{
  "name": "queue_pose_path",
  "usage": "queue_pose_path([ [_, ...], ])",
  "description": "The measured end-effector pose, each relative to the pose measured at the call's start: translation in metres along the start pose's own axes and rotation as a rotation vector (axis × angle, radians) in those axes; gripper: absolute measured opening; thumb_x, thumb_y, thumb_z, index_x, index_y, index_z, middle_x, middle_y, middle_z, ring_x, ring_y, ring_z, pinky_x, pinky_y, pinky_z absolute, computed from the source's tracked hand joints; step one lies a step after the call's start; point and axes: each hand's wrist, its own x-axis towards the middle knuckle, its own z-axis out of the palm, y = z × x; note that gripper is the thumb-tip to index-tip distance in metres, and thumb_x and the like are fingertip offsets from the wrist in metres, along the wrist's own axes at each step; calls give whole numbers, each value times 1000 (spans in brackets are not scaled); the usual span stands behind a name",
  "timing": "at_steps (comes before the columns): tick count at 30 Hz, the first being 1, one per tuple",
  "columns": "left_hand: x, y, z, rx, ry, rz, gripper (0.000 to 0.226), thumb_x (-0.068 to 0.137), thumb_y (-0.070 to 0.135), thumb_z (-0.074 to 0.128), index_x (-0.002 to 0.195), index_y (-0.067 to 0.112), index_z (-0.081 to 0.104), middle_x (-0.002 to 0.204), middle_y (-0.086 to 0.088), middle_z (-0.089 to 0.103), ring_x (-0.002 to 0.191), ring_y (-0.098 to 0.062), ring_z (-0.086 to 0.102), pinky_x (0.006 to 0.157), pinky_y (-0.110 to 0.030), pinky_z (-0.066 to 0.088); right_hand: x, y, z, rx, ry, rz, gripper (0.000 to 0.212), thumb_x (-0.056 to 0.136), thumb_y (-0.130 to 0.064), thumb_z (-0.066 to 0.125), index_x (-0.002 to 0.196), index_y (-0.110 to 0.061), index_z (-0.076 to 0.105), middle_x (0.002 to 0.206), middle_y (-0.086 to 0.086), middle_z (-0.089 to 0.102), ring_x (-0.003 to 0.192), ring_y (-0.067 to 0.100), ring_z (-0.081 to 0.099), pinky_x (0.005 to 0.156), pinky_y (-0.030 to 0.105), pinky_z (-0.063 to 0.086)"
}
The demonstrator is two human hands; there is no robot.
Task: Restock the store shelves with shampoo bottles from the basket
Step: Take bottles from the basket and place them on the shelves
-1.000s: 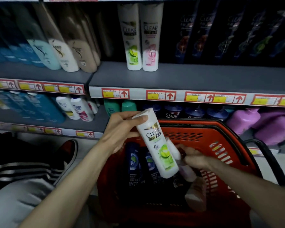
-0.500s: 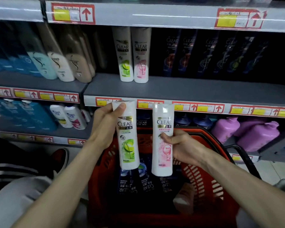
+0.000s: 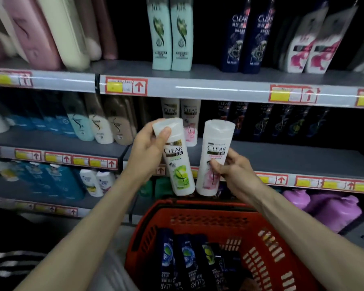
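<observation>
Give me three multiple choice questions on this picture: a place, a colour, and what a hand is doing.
1. Where is the red basket?
A. on the top shelf
B. in front of the shelves, below the held bottles
C. hanging from an arm

2. What colour is the leaf on the bottle in the left hand?
A. blue
B. orange
C. green

3. What is the right hand doing?
A. gripping a pink-label bottle
B. resting open on the basket
C. pushing a price tag

Answers: 1 B, it sits under the held bottles. 2 C, a green leaf shows on its label. 3 A, its fingers curl round that bottle.
</observation>
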Motion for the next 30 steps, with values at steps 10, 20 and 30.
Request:
queue_pose_path([
  [10,81,11,-14,-93,14,-212,8,105,17,56,111,13,60,94,5,79,90,-13,76,89,-51,61,85,-19,41,-53,69,-23,35,88,10,69,109,-18,71,101,2,80,98,20,75,80,33,60],
  [20,121,-18,-2,92,18,-280,28,106,8,53,121,-16,50,115,-27,67,112,-37,68,100,-53,56,132,-2,41,-195,212,-7,35,87,6,74,118,-9,66,102,5,77,96,20,75,87,41,62],
  [30,112,-47,-7,326,-16,-189,35,95,56,60,103,23,52,123,-4,56,111,-8,60,92,-18,50,125,11,41,-481,217,-135,53,84,-16,84,130,-13,58,109,-5,72,94,1,71,83,22,60],
])
